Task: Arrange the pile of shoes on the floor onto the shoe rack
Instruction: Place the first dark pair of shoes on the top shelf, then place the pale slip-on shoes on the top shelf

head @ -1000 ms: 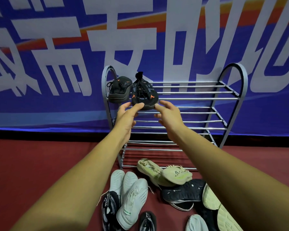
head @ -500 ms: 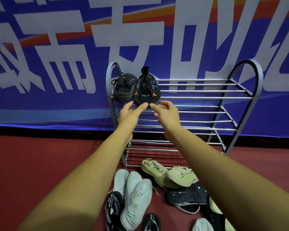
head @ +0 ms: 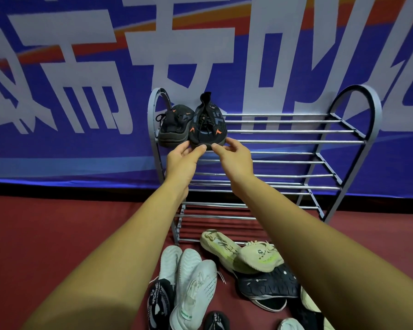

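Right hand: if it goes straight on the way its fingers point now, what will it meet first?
Most likely the black shoe with orange marks on the top shelf of the shoe rack. The right hand points at its near end; contact is unclear.

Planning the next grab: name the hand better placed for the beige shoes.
Right, probably. Left hand and right hand both touch the black shoe on the rack; the beige shoes lie nearer the right forearm.
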### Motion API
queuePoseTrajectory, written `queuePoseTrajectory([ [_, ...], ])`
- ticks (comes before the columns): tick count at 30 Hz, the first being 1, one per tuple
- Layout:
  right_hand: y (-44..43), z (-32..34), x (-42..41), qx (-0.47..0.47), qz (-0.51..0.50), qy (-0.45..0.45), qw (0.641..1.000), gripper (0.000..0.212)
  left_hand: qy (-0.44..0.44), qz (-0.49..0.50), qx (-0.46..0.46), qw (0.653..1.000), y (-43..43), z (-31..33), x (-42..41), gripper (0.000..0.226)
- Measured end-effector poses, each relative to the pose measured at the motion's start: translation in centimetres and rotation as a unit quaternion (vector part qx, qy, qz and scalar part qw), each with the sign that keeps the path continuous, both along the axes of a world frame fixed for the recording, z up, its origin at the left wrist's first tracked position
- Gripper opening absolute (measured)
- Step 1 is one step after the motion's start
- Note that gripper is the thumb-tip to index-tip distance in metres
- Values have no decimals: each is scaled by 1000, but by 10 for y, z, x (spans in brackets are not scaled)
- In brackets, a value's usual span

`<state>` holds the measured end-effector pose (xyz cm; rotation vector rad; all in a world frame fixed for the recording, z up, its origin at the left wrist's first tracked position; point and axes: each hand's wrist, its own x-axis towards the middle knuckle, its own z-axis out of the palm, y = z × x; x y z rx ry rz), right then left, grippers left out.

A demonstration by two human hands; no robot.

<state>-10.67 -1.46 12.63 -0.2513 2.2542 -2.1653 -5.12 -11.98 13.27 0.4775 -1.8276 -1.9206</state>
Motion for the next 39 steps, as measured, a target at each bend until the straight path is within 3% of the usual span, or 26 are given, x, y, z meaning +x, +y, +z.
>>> queuePoseTrajectory([
  [6,2,0,-8,-1,11,-2,1000,49,10,2,-1,1000,1,-3,-6,44],
  [11,12,-1,-6,14,25,-14,999,44,-11,4,-18,1000,-2,-9,1,59],
  [17,30,-8,-1,64,36,-32,997,44,-50,-15,-60,997,-5,-23,13,62],
  [31,90,-49,17,198,67,-74,975,44,-143,-66,-106,982,31,-64,49,36],
  [39,123,-104,32,290,80,-116,947,33,-231,-131,-161,951,46,-113,51,30],
])
